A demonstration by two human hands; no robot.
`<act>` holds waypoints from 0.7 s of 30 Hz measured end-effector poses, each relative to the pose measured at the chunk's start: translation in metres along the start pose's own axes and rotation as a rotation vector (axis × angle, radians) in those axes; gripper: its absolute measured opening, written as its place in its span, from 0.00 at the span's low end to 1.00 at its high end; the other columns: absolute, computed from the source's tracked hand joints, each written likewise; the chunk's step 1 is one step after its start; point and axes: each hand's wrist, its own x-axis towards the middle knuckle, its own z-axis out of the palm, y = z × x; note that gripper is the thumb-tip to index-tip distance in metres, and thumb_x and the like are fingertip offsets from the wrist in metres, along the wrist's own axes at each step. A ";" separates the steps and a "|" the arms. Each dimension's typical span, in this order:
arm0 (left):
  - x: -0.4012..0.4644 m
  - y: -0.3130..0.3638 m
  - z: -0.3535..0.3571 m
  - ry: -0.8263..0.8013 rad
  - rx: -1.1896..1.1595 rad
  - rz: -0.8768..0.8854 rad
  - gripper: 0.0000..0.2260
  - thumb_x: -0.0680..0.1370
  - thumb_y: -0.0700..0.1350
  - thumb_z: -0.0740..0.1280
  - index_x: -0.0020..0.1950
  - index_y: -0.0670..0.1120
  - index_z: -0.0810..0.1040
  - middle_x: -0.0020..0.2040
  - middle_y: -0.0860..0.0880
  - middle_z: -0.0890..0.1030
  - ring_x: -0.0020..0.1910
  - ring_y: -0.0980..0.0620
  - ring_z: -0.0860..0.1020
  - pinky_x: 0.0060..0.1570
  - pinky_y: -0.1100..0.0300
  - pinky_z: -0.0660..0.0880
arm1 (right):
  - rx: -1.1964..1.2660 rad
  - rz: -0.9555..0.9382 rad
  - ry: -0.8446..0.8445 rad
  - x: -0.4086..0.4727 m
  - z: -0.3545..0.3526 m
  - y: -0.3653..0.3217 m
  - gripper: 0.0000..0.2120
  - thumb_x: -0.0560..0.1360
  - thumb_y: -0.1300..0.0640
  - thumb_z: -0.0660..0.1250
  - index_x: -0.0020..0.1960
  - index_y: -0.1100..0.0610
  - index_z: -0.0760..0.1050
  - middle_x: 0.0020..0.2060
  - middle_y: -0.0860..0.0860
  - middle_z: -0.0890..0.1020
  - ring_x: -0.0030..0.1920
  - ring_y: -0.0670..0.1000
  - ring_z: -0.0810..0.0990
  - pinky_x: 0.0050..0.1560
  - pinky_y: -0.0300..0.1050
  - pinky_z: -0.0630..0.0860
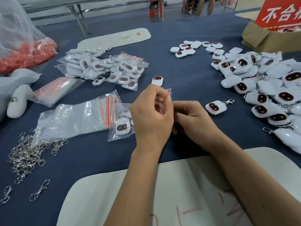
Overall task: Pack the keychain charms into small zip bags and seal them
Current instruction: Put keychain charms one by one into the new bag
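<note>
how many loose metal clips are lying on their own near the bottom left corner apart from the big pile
2. One clip lies on the blue cloth below the clip pile; another sits at the left edge, partly cut off. More may be out of frame.

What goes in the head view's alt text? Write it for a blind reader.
Two bare hands, left hand and right hand, pinch a small clear red-striped zip bag above a dark blue tablecloth. White keychain charms are piled right, bagged charms left.
</note>
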 end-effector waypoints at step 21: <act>-0.011 -0.006 0.014 -0.437 -0.063 -0.033 0.04 0.75 0.35 0.69 0.46 0.43 0.80 0.41 0.52 0.83 0.39 0.54 0.80 0.40 0.62 0.78 | -1.133 0.438 0.498 -0.003 -0.011 -0.002 0.20 0.77 0.59 0.65 0.68 0.53 0.74 0.69 0.57 0.72 0.71 0.62 0.65 0.67 0.60 0.63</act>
